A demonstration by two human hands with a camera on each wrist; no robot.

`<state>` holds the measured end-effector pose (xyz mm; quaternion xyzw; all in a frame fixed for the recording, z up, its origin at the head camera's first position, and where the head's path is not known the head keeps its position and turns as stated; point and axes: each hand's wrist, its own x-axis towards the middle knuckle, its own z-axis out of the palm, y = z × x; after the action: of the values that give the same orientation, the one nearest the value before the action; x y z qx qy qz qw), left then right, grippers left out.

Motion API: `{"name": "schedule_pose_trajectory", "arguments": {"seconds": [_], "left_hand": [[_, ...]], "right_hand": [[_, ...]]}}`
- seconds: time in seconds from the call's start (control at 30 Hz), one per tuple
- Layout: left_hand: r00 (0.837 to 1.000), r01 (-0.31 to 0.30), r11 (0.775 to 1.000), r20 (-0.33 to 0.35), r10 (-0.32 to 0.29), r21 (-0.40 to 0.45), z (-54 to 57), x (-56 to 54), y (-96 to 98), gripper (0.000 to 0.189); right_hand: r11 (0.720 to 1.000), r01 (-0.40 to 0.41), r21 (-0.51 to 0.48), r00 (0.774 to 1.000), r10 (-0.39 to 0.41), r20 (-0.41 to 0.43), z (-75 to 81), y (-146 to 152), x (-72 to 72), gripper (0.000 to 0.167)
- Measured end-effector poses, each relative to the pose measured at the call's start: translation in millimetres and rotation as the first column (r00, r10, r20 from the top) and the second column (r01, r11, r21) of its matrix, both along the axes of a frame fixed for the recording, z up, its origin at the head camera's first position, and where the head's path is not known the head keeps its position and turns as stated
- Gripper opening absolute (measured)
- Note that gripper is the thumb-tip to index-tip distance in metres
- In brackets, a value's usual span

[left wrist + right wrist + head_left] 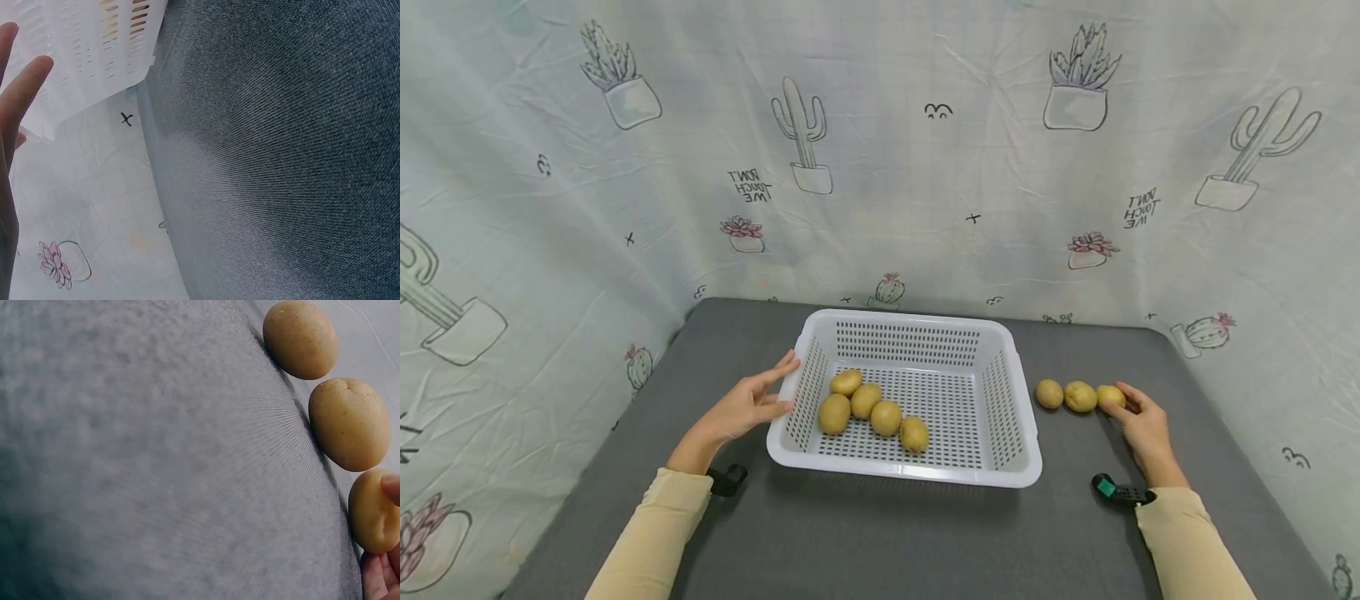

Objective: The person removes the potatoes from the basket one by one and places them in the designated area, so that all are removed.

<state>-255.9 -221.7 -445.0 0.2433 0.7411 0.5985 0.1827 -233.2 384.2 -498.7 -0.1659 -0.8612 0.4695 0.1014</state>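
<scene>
Cactus-printed cloth [880,208] hangs behind a grey tabletop [880,542]. Through my cameras, left to right, I see the left hand [741,410], fingers extended and gripping nothing, at a white basket's [902,471] left side; five potatoes [866,401] inside it; two loose potatoes [1080,397] on the tabletop; then another potato [1108,394], pinched by the right hand [1146,429].

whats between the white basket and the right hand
Two potatoes on the gray tabletop, then a third potato that the right hand grips; the head view shows this row beside the white plastic basket.
</scene>
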Motion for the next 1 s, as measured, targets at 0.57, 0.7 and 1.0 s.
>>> {"name": "schedule_pose_trajectory", "arguments": {"seconds": [0.57, 0.7, 1.0], "left_hand": [[1.0, 0.003, 1.0, 0.0, -0.003, 0.009, -0.1, -0.9, 0.2, 0.073], [1.0, 0.004, 1.0, 0.001, -0.004, 0.004, -0.4, 0.3, 0.6, 0.073], [1.0, -0.002, 1.0, -0.008, 0.002, 0.007, -0.7, 0.1, 0.7, 0.073]], "right_hand": [[0.997, -0.053, -0.048, 0.999, 0.053, -0.006, -3.2, 5.2, 2.6, 0.068], [0.997, -0.051, -0.059, 0.999, 0.05, -0.021, -5.1, 7.9, 6.3, 0.069], [0.997, -0.049, -0.054, 0.992, 0.042, -0.121, 10.0, 9.6, 10.3, 0.066]]}}
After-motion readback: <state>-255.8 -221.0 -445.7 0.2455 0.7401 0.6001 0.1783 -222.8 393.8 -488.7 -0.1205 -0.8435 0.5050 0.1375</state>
